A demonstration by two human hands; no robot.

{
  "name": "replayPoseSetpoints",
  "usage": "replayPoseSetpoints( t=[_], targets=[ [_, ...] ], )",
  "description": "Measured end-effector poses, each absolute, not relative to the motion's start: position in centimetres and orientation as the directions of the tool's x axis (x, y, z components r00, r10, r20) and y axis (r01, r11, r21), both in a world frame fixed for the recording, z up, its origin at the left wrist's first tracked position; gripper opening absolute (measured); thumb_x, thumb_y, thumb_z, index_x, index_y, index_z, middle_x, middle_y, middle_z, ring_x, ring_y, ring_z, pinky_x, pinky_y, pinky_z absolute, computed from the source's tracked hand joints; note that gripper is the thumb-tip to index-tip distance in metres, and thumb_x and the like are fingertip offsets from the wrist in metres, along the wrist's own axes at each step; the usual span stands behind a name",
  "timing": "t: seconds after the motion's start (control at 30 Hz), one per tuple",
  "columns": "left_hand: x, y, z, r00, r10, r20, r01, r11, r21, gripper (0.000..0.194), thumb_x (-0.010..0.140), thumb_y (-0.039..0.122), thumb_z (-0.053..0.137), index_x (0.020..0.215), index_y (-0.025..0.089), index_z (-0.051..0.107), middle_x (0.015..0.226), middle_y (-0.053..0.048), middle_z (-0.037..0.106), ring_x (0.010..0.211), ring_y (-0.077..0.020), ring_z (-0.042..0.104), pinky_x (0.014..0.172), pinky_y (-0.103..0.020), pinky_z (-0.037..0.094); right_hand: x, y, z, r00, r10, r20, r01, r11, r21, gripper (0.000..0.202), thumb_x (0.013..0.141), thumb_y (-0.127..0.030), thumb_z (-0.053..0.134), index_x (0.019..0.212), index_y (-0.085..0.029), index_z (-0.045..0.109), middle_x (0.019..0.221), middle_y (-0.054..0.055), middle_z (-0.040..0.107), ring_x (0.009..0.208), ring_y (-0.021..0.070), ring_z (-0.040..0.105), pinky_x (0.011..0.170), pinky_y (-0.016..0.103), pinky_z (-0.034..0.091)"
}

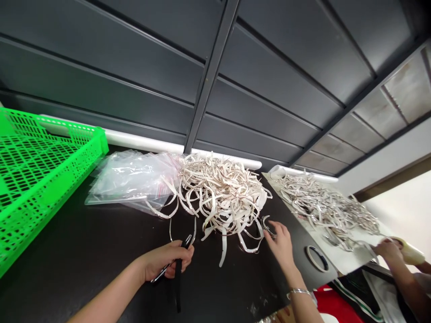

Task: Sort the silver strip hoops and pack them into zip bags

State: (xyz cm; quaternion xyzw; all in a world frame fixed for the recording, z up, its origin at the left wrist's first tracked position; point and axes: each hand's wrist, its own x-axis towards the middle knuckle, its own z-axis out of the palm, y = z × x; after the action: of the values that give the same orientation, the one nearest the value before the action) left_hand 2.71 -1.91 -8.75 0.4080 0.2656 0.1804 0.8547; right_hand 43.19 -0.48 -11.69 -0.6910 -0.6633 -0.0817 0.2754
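Observation:
My left hand (175, 260) is closed around a black pen (186, 242), with a black strap (178, 287) hanging below the fingers. A thin, pale curved strip (194, 229) rises from behind that hand. To the right, the bent thumb and fingers of my right hand (281, 244) close on a curled silvery-white strip (266, 220) at the edge of the heap. The heap of tangled white strips (229, 193) lies on the black table (111, 251) beyond both hands.
Clear plastic zip bags (131, 179) lie left of the heap, beside a green mesh crate (54, 179). Right of it are a roll of tape (316, 259) and another tangled heap (323, 206). Another person's hand (389, 251) is at far right. Dark panels (151, 67) rise behind.

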Motion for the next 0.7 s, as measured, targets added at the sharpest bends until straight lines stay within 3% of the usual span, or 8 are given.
replayPoseSetpoints(
  t=[0.07,0.13,0.2,0.27,0.37,0.47,0.57,0.7],
  targets=[
    [2.7,-1.9,-8.8,0.789,0.526,-0.318,-0.094,0.615,0.783,0.023,0.068,0.029,0.059,0.057,0.02,0.04,0.043,0.009,0.032,0.037,-0.0044,0.019,0.035,-0.021,0.007,40.6,0.0,-11.8,0.016,0.897,0.442,0.944,0.133,-0.302,0.065,0.076,-0.047,0.056,0.13,-0.014,0.043,0.132,0.019,0.04,0.124,0.0317,0.039,0.099,0.046,0.035],
    [2.7,-1.8,-8.9,0.784,0.531,-0.321,-0.105,0.624,0.775,0.025,0.069,0.03,0.06,0.059,0.02,0.04,0.044,0.009,0.033,0.036,-0.0042,0.019,0.034,-0.021,0.007,37.5,0.9,-11.5,-0.092,0.946,0.31,0.909,0.207,-0.361,0.085,0.069,-0.037,0.066,0.142,-0.019,0.025,0.142,0.016,0.025,0.132,0.0311,0.028,0.103,0.044,0.033],
    [2.7,-1.8,-9.1,0.791,0.53,-0.306,-0.121,0.625,0.771,0.027,0.07,0.032,0.062,0.059,0.02,0.04,0.044,0.009,0.034,0.035,-0.0036,0.019,0.034,-0.021,0.006,34.5,2.4,-10.8,-0.122,0.96,0.253,0.874,0.224,-0.43,0.098,0.062,-0.026,0.071,0.145,-0.022,0.018,0.14,0.014,0.022,0.131,0.0302,0.031,0.103,0.042,0.033],
    [2.7,-1.7,-9.4,0.793,0.532,-0.296,-0.127,0.62,0.774,0.03,0.071,0.034,0.062,0.057,0.02,0.04,0.043,0.009,0.033,0.034,-0.0031,0.019,0.033,-0.021,0.006,32.1,4.4,-9.7,-0.061,0.933,0.355,0.845,0.238,-0.479,0.089,0.063,-0.022,0.069,0.141,-0.02,0.027,0.137,0.015,0.025,0.129,0.0307,0.032,0.104,0.044,0.031],
    [2.6,-1.6,-9.8,0.782,0.546,-0.3,-0.136,0.62,0.772,0.031,0.071,0.035,0.063,0.057,0.019,0.041,0.041,0.009,0.032,0.033,-0.0028,0.017,0.032,-0.02,0.005,29.4,7.8,-7.5,0.064,0.854,0.516,0.821,0.249,-0.514,0.044,0.072,-0.018,0.06,0.116,-0.017,0.058,0.114,0.012,0.044,0.114,0.03,0.041,0.098,0.047,0.035],
    [2.6,-1.7,-9.9,0.775,0.557,-0.297,-0.159,0.628,0.762,0.033,0.072,0.036,0.065,0.057,0.019,0.041,0.041,0.009,0.031,0.033,-0.0027,0.017,0.031,-0.019,0.006,26.3,10.7,-5.3,0.07,0.826,0.559,0.82,0.271,-0.504,0.028,0.076,-0.014,0.055,0.102,-0.021,0.066,0.103,0.008,0.051,0.108,0.0294,0.041,0.094,0.048,0.036],
    [2.6,-1.8,-9.6,0.762,0.571,-0.305,-0.181,0.64,0.746,0.037,0.069,0.039,0.068,0.056,0.019,0.04,0.041,0.01,0.029,0.034,-0.0024,0.016,0.032,-0.018,0.006,22.2,12.7,-3.8,-0.211,0.827,0.521,0.863,0.408,-0.297,0.033,0.08,-0.002,0.045,0.102,-0.016,0.064,0.106,0.011,0.05,0.109,0.0274,0.038,0.091,0.042,0.037],
    [2.5,-1.9,-9.0,0.742,0.573,-0.347,-0.167,0.66,0.732,0.042,0.067,0.043,0.072,0.057,0.019,0.039,0.042,0.01,0.028,0.035,-0.0018,0.015,0.034,-0.018,0.006,17.5,13.5,-3.3,-0.39,0.791,0.472,0.819,0.532,-0.215,0.025,0.08,-0.001,0.047,0.088,-0.015,0.066,0.098,0.01,0.053,0.101,0.0229,0.043,0.084,0.033,0.042]
  ],
)
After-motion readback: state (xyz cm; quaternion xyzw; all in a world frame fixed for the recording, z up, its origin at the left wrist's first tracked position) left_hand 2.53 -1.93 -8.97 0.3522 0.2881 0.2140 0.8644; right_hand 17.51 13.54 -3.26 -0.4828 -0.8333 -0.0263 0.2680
